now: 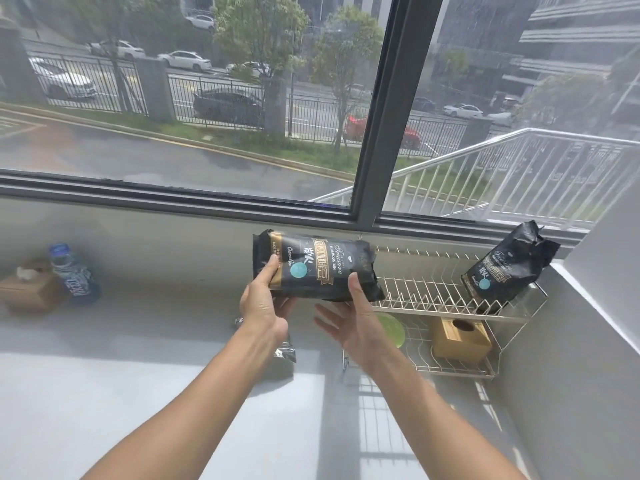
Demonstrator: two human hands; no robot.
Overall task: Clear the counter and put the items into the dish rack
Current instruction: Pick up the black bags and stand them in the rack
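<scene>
A black coffee bag (318, 265) with gold print lies sideways in the air above the counter, just left of the wire dish rack (433, 292). My left hand (263, 303) grips its left end. My right hand (349, 323) supports it from below near the right end, thumb on its front. A second black coffee bag (509, 268) leans on the rack's upper tier at the right. On the lower tier sit a green plate (393, 329) and a wooden box (462, 339). A silver foil packet (285, 351) lies on the counter, partly hidden by my left forearm.
At the far left of the grey counter (138, 358) stand a blue-capped bottle (74, 275) and a cardboard tissue box (29, 289). A window ledge (173, 195) runs along the back. A wall (606, 306) closes off the right side beside the rack.
</scene>
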